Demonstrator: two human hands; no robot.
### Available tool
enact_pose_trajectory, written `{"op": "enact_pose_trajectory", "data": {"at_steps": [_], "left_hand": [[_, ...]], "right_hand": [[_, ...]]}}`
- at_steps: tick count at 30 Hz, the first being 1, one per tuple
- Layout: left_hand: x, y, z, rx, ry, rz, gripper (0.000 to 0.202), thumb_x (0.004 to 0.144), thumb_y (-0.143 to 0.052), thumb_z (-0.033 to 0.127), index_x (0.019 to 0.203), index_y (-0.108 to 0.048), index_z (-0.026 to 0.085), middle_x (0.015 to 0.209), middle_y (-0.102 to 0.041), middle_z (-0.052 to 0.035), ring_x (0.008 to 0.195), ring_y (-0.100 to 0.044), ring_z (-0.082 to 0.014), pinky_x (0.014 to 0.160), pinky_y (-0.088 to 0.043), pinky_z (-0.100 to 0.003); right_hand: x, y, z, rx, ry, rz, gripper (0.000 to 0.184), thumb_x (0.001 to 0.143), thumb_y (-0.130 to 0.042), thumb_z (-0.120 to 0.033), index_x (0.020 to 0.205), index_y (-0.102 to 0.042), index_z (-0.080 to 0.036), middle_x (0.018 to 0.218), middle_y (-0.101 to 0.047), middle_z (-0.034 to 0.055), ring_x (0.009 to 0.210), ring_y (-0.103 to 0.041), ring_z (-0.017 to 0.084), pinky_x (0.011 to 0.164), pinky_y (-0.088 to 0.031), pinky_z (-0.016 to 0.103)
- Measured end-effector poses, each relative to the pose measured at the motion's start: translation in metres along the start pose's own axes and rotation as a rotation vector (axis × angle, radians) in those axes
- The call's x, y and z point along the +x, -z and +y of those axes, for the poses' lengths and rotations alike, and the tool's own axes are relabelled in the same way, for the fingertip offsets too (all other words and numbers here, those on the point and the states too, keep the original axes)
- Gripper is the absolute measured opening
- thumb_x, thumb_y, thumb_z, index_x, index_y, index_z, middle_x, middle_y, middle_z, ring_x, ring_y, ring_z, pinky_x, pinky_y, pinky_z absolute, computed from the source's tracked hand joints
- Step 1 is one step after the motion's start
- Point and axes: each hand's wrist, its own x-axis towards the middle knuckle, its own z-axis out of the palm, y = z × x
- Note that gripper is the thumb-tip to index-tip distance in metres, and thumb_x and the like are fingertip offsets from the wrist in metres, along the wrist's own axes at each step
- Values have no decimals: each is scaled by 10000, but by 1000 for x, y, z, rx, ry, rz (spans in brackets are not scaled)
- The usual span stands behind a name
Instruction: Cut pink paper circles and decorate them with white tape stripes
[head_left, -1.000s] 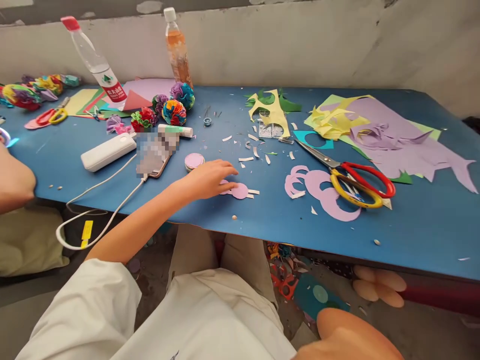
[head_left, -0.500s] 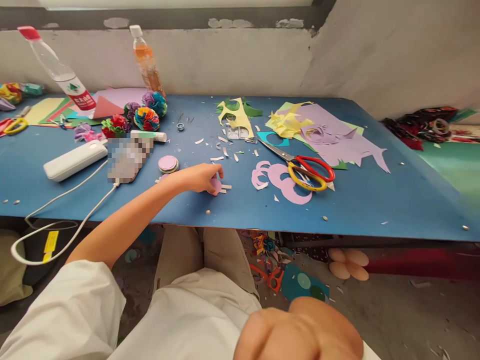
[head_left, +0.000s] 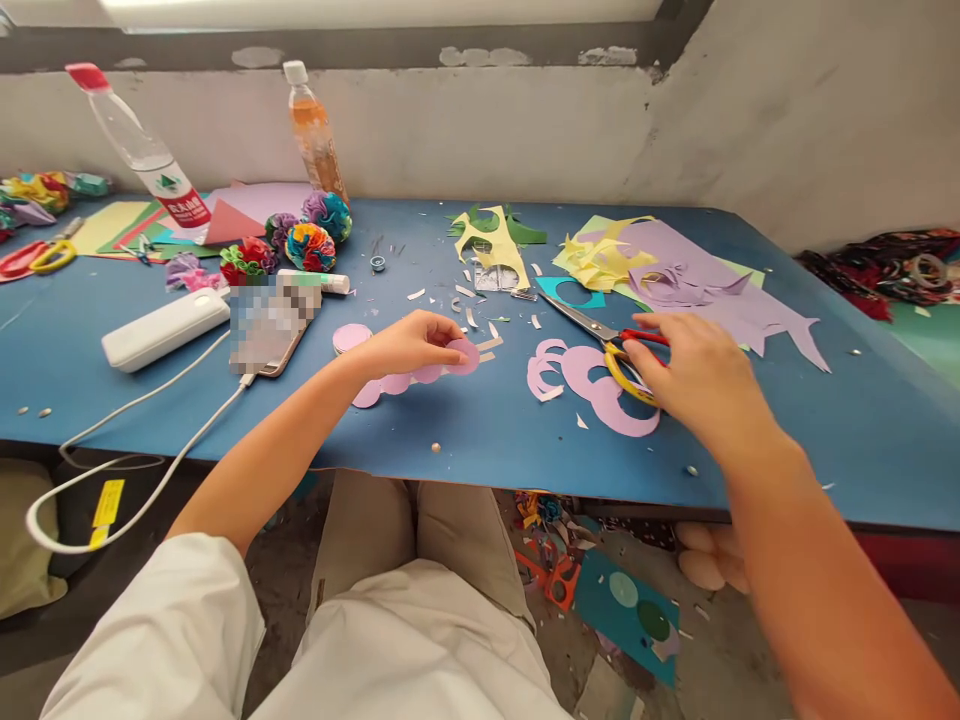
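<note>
My left hand (head_left: 427, 345) pinches the right end of a row of joined lilac paper circles (head_left: 397, 383) between thumb and fingers, just above the blue table (head_left: 480, 455). A stack of round lilac paper cutouts (head_left: 351, 338) lies behind my left wrist. At the right, my right hand (head_left: 694, 370) has its thumb and fingers around the red handle of the scissors (head_left: 600, 328). Their yellow loop shows below my thumb, and the blades point away to the left. Curved lilac paper offcuts (head_left: 574, 375) lie beside and under the scissors.
A phone (head_left: 274, 330) on a white cable, a white power bank (head_left: 165, 328), a glue stick (head_left: 319, 282), paper flowers (head_left: 310, 245) and two bottles (head_left: 319, 140) stand or lie at left. Yellow scraps (head_left: 491, 240) and lilac sheets (head_left: 720, 290) lie behind.
My right hand has moved from near my body out to the scissors. My left hand has lifted the lilac circles slightly, showing more of the row.
</note>
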Motion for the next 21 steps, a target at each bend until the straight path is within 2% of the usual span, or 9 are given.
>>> {"op": "enact_pose_trajectory", "data": {"at_steps": [1, 3, 7, 11, 14, 17, 21], "left_hand": [[-1, 0, 0, -35, 8, 24, 197, 715, -662, 313, 815, -642, 144, 782, -648, -15, 667, -552, -94, 569, -394, -200], [-3, 1, 0, -74, 24, 67, 194, 739, -660, 325, 816, -641, 148, 763, -636, -4, 631, -529, -76, 544, -371, -193], [-6, 3, -2, -152, 3, 142, 229, 774, -654, 382, 767, -610, 158, 691, -594, 21, 569, -482, -59, 491, -314, -185], [-5, 3, -5, -275, -86, 203, 267, 740, -700, 405, 773, -625, 151, 705, -627, 8, 604, -520, -69, 521, -349, -185], [-5, 2, -5, -294, -118, 243, 271, 732, -708, 399, 809, -664, 143, 735, -652, -8, 636, -543, -79, 545, -374, -193], [-6, 0, -4, -296, -144, 266, 259, 745, -695, 392, 822, -684, 145, 731, -660, -9, 646, -555, -83, 548, -379, -194], [-8, -1, -2, -304, -129, 274, 227, 754, -673, 370, 830, -684, 157, 757, -686, -14, 673, -586, -96, 551, -391, -196]], "right_hand": [[17, -6, 14, -19, -27, -70, 355, 850, -548, -253, 1124, -631, -43, 1193, -626, 251, 1161, -548, 347, 986, -393, 461], [37, -15, 37, -37, -67, -174, 382, 855, -559, -317, 1123, -639, -57, 1152, -643, 247, 1070, -596, 335, 868, -450, 418], [39, -26, 54, -56, -135, -217, 463, 832, -565, -360, 1221, -592, -110, 1209, -621, 222, 1067, -590, 326, 823, -451, 389], [33, -34, 54, -44, -181, -165, 476, 800, -538, -377, 1208, -565, -133, 1224, -609, 206, 1101, -567, 337, 870, -444, 416], [33, -36, 54, -26, -224, -62, 500, 772, -527, -421, 1194, -529, -153, 1236, -587, 203, 1142, -534, 350, 927, -418, 463], [33, -31, 53, -7, -289, 47, 523, 723, -576, -443, 1155, -492, -161, 1242, -563, 227, 1148, -518, 364, 930, -408, 494], [33, -19, 47, 38, -301, 89, 453, 692, -651, -455, 1024, -494, -191, 1154, -595, 246, 1084, -547, 371, 894, -412, 489]]}}
